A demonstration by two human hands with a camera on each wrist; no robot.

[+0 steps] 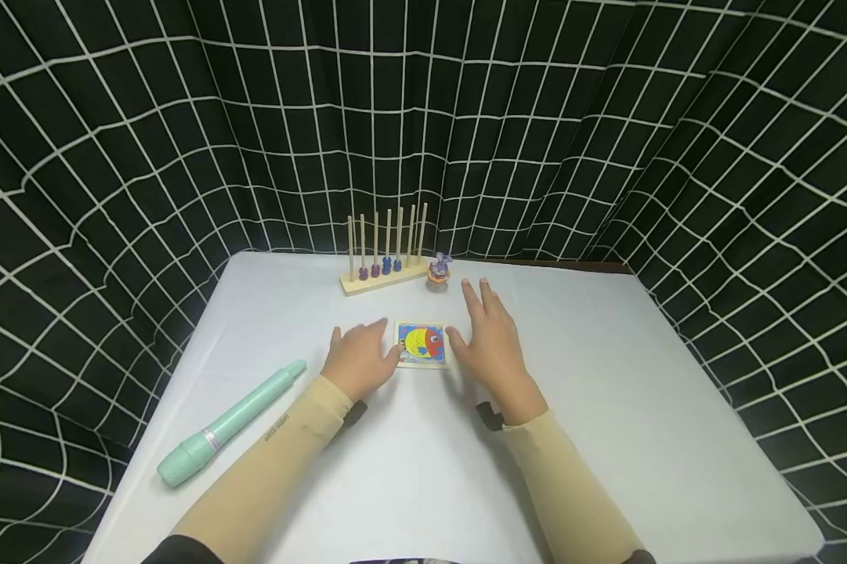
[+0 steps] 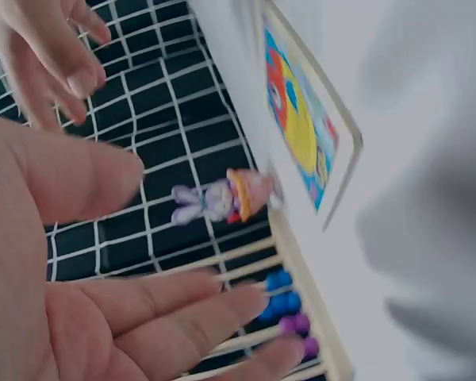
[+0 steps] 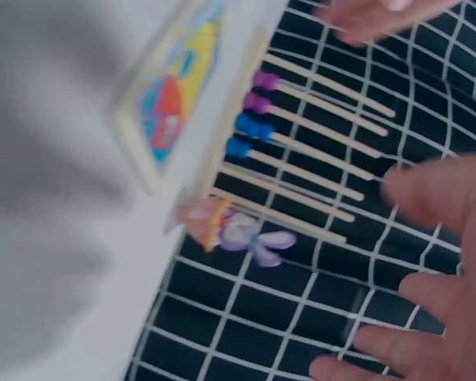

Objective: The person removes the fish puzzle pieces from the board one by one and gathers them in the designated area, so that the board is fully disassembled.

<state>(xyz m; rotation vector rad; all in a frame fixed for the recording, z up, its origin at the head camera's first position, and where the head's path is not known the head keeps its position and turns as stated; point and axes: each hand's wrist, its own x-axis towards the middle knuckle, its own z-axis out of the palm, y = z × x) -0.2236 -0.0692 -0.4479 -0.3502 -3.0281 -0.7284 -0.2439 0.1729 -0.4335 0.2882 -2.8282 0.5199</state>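
Logged left to right, with the fish picture tile (image 1: 423, 345) as clock centre in the head view. At eight o'clock, on the white counter (image 1: 642, 392): mint-green tube (image 1: 252, 408) with silver band, laid slantwise, narrow end toward two o'clock. At nine o'clock: left hand (image 1: 360, 356), beige-sleeved, fingers extended and parted, thumb toward the tile's near edge; grip loose, holding nothing. Seen apart from the tile in the left wrist view. At eleven o'clock: wooden rod stand (image 1: 384, 283) with seven upright rods, purple beads (image 1: 375, 271) low on two, blue beads (image 1: 386, 266) low on the next two. At centre, between both hands: the tile, lying on the counter, pale-bordered, yellow-and-red fish with head toward three o'clock. Between twelve and one: purple long-eared figurine (image 1: 439, 269), upright in an orange-rimmed base, just beside the stand's right end. At three o'clock: right hand (image 1: 497, 348), also beige-sleeved, fingers straight toward twelve, thumb spread toward the tile; grip wide, holding nothing. Cannot tell from the head view: thumb contact with the tile's right edge. Behind, from ten to two: black curtain (image 1: 571, 117) with white grid.
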